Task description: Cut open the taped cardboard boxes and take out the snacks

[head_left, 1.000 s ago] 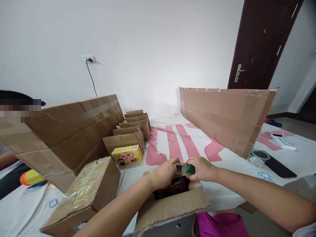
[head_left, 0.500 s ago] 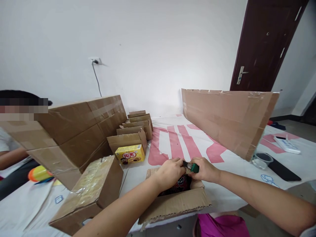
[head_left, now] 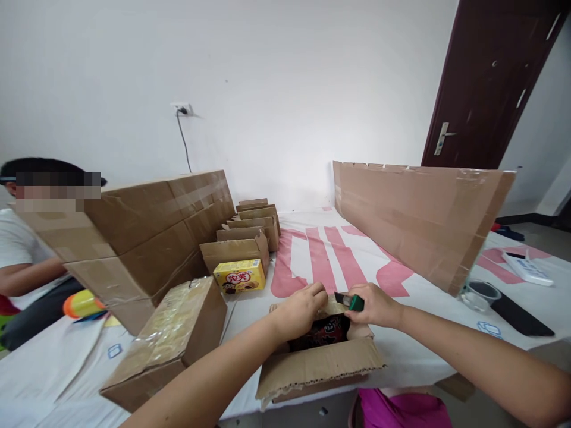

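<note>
An opened cardboard box (head_left: 319, 365) lies in front of me, its near flap folded out towards me with a ragged edge. Inside is a dark package (head_left: 325, 331) with red and white printing, partly covered by my left hand. My left hand (head_left: 300, 310) is closed at the box's far left part, fingers curled on its cardboard; the fingertips are partly hidden. In my right hand (head_left: 377, 304) is a utility knife (head_left: 355, 302) with a green handle. Its dark blade points left over the box's far side, a little apart from my left fingers.
Left stand a taped carton (head_left: 172, 333), a yellow snack box (head_left: 239, 277) and a row of open cartons (head_left: 254, 223). Tall cardboard panels (head_left: 419, 220) flank the white cloth. At right are a clear cup (head_left: 482, 295) and a black phone-like slab (head_left: 521, 315). Another person (head_left: 27, 249) sits far left.
My left hand has moved slightly away from the knife blade, so more of the blade shows. The whole view has shifted a little, with things appearing farther right.
</note>
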The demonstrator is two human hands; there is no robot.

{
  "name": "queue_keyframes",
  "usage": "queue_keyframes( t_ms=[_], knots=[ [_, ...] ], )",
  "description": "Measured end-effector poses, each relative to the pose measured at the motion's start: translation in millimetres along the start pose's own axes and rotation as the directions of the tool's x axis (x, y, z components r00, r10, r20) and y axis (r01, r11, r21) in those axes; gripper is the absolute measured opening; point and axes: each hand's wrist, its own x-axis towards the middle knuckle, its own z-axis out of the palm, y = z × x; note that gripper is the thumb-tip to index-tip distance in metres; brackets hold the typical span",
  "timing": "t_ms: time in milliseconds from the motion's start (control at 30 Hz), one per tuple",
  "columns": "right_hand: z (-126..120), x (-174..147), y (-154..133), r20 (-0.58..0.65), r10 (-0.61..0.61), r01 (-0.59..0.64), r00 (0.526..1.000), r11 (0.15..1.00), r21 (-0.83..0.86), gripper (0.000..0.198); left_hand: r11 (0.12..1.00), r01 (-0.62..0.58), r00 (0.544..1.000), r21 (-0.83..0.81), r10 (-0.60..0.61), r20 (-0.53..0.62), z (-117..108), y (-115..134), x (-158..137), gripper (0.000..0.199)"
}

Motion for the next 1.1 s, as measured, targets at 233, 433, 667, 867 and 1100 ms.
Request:
queue_keyframes(
  t_ms=[233, 433, 667, 867, 1100],
  knots=[
    [2, -2, 1, 0.011, -0.007, 0.007, 1.0, 1.0, 0.021, 0.01, 0.996, 0.022, 0.997, -0.081, -0.028, -0.066, 1, -4, -6, 0.022],
    [2, -2, -1, 0.017, 0.005, -0.005, 1.0, 1.0, 0.002, 0.012, 0.991, -0.129, 0.987, 0.02, 0.13, -0.093, -3, 6, -3, 0.032],
    [-1, 0, -2, 0.054, -0.039, 0.041, 0.998, 0.998, -0.043, 0.017, 0.965, -0.241, 0.97, 0.103, 0.244, -0.013, -3, -2, -2, 0.016],
    [-4, 2, -3, 0.111, -0.093, 0.099, 0.989, 0.994, -0.052, 0.014, 0.988, -0.152, 0.987, -0.027, 0.15, -0.058, 4, -16, -7, 0.016],
    [-5, 2, -2, 0.124, -0.071, 0.08, 0.99, 0.994, -0.076, 0.008, 0.981, -0.108, 0.993, -0.159, 0.098, -0.071, 2, -20, -8, 0.02]
  ],
)
